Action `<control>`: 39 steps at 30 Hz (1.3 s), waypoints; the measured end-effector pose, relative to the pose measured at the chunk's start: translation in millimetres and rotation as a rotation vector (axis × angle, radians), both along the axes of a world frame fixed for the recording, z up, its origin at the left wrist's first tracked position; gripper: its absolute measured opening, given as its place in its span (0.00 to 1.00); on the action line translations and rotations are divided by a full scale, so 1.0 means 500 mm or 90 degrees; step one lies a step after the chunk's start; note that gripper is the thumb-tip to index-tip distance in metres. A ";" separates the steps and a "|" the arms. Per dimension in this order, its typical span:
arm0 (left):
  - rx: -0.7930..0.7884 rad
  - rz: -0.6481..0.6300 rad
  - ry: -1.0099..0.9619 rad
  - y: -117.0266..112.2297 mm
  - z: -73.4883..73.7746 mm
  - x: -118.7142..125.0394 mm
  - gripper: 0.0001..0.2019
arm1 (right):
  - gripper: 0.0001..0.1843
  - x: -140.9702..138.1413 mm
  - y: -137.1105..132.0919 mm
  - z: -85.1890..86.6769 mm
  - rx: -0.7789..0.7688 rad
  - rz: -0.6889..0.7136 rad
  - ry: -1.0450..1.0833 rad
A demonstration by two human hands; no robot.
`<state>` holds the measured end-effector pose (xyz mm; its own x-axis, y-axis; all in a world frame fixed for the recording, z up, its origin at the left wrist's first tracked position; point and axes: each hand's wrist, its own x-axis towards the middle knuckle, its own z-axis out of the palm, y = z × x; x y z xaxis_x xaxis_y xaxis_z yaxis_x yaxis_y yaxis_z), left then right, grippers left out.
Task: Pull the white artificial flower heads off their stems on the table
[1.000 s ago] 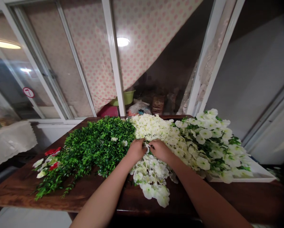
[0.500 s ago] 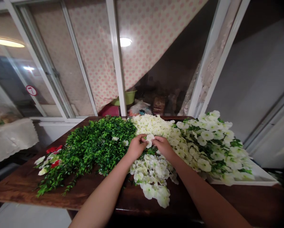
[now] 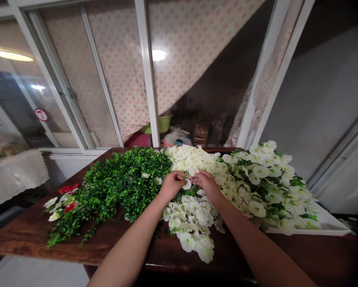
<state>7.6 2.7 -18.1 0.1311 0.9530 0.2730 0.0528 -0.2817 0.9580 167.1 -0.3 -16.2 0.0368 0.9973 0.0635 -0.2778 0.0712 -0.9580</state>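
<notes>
dim room, ceiling lamp (image 3: 159,55) glare, warped edges

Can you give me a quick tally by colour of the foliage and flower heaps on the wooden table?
Green leafy mass: 1
White heaps: 3, namely small cream blossoms, large blooms with leaves, loose white blooms
Red flower patches: 2
Total: 6

- I see the left hand (image 3: 173,185) and right hand (image 3: 207,185) pinching a white artificial flower (image 3: 187,184) just above the white flower pile (image 3: 193,217)
- Green foliage (image 3: 125,179) lies left of that pile
- Cream blossoms (image 3: 190,157) lie beyond it
- A wooden table (image 3: 17,235) lies under it
</notes>
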 end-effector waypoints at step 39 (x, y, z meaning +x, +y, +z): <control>-0.069 -0.085 -0.090 -0.028 0.027 0.014 0.11 | 0.16 -0.001 -0.011 -0.001 0.059 0.061 -0.052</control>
